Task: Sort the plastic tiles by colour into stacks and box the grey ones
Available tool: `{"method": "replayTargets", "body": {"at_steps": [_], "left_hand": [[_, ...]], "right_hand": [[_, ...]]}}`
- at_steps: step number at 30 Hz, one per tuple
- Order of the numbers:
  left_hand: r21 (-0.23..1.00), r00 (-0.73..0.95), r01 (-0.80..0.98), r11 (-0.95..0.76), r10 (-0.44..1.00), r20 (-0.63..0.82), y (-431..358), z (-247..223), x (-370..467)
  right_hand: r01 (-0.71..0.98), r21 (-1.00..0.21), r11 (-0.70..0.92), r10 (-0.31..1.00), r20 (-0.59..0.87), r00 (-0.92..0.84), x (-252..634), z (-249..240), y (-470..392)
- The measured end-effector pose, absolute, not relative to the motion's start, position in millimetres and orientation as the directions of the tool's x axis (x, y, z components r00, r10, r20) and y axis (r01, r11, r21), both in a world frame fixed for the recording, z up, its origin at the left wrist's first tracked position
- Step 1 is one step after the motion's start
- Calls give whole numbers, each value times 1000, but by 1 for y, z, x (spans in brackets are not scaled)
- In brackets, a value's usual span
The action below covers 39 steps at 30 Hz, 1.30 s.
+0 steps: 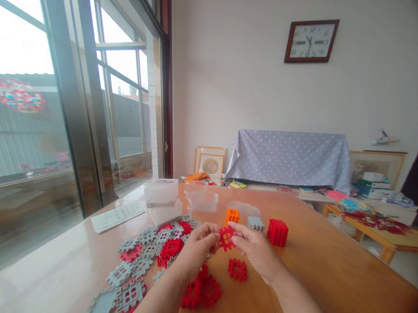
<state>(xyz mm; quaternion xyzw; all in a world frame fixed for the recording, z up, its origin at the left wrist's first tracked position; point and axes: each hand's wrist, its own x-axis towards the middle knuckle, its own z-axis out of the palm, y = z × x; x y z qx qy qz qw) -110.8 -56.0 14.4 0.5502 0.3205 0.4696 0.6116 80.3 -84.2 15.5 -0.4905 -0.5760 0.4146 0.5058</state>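
Note:
A red interlocking plastic tile (227, 238) with window-like holes is held up between both hands over the table. My left hand (203, 244) pinches its left edge, and my right hand (253, 245) grips its right edge. Just below lies a small red stack of tiles (237, 269). To the left spreads a loose heap of grey tiles (140, 266) and red tiles (171, 248), partly hidden by my left forearm. More red tiles (203, 292) lie between my forearms. Behind my hands stand an orange stack (232, 217), a grey stack (256, 223) and a taller red stack (277, 232).
The wooden table (315, 269) runs wide to the right. Clear plastic containers (203, 201) and a white box (161, 192) stand at its far side, with a printed sheet (118, 216) at the left. A window lies left; a low wooden table (378, 235) is at right.

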Motion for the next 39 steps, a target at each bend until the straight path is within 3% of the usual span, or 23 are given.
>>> {"method": "replayTargets", "body": {"at_steps": [6, 9, 15, 20, 25, 30, 39], "left_hand": [[945, 349, -325, 49, 934, 72, -53, 11, -109], [950, 348, -306, 61, 936, 52, -51, 8, -109], [965, 389, -246, 86, 921, 17, -52, 7, -110], [979, 394, -193, 66, 919, 16, -55, 5, -108], [990, 297, -133, -50, 951, 88, -49, 4, -111], [990, 233, -64, -124, 963, 136, -44, 8, -117], [988, 217, 7, -152, 965, 147, -43, 9, -120]], "right_hand": [[127, -969, 210, 978, 209, -21, 89, 14, -84], [257, -924, 283, 959, 277, -60, 94, 18, -87], [546, -699, 461, 887, 363, -285, 92, 26, -98], [652, -620, 436, 898, 254, -359, 98, 23, -97], [780, -554, 290, 955, 118, -272, 113, 9, -89], [854, -460, 242, 961, -5, -275, 117, -8, -82], [856, -463, 229, 949, -89, -303, 123, -11, -80]]}}
